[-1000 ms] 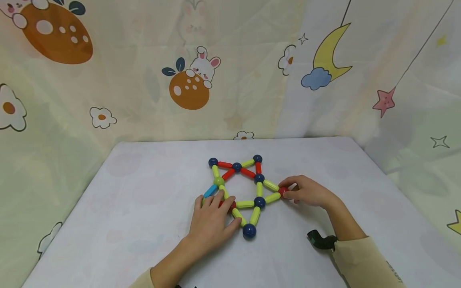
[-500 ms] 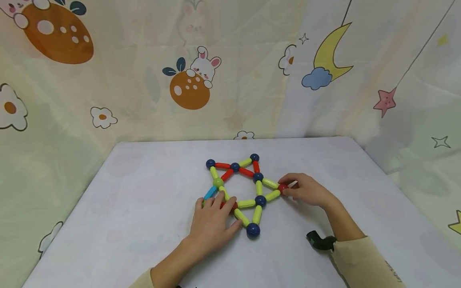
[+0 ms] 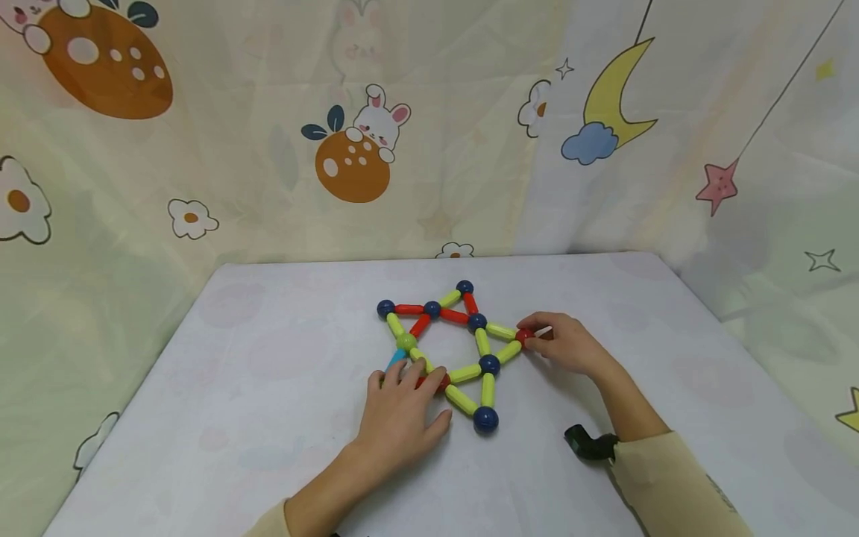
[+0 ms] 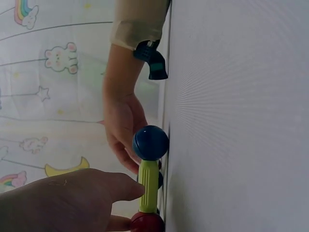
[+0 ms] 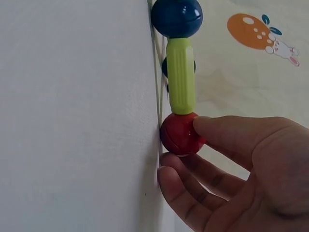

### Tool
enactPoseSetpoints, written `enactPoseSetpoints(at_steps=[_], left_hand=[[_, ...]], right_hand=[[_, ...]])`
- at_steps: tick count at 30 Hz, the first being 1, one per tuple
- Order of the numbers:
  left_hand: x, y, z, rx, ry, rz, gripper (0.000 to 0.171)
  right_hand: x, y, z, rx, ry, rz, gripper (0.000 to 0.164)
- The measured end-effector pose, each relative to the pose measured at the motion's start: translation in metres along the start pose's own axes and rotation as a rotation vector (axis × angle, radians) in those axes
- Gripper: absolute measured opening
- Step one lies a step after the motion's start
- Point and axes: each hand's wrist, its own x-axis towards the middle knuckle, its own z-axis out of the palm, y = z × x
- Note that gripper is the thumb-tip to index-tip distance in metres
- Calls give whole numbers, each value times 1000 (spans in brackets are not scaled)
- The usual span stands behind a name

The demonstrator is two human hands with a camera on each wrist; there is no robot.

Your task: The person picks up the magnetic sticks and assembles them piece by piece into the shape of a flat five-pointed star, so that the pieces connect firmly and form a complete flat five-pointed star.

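Note:
A flat star of magnetic rods and balls (image 3: 482, 343) lies on the white table, with red, yellow-green and blue rods. My right hand (image 3: 567, 344) pinches the red ball (image 5: 181, 134) at its right tip between thumb and fingers. Over the left tip rests my left hand (image 3: 403, 410), fingers spread and loosely bent near another red ball (image 4: 147, 223). Its thumb stands apart from the rods in the head view. Those fingers hide part of the left tip and its blue rod (image 3: 396, 359). A larger dark blue ball (image 3: 486, 419) forms the near tip.
The white tabletop (image 3: 221, 418) extends around the star. A black curved piece (image 3: 589, 443) juts from the right sleeve (image 3: 671, 477). Behind the table hangs a cloth (image 3: 456, 186) with cartoon prints.
The star has turned counter-clockwise: its near blue ball moved right, its far balls moved left. My right hand moved slightly away from me with the red ball; my left fingers shifted slightly right.

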Motion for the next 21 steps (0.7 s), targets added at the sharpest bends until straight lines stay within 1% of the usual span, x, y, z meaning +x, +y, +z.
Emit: enactPoseSetpoints(at_steps=[4,6,8,11,14,17,21], left_hand=[[0,0,0,-10,-10,5,56],[0,0,0,-32,-37,11,58],[1,-1,0,-62,-78,28,62],[2,-2,0,-106,-146,70,65],[3,-3,1,-125,-193,131,66],[3,-4,2,-133,-221,180,65],[3,-5,1,-145,-231,199,67]], right_hand=[[8,0,-1,5,-3,-4,33],[13,1,-1,7,-9,-5,33],[18,2,-3,7,-14,-7,34],[26,4,-5,16,-10,7,36],[33,6,-7,43,1,31,38],[39,6,-7,67,21,62,41],[47,4,-5,81,42,81,41]])
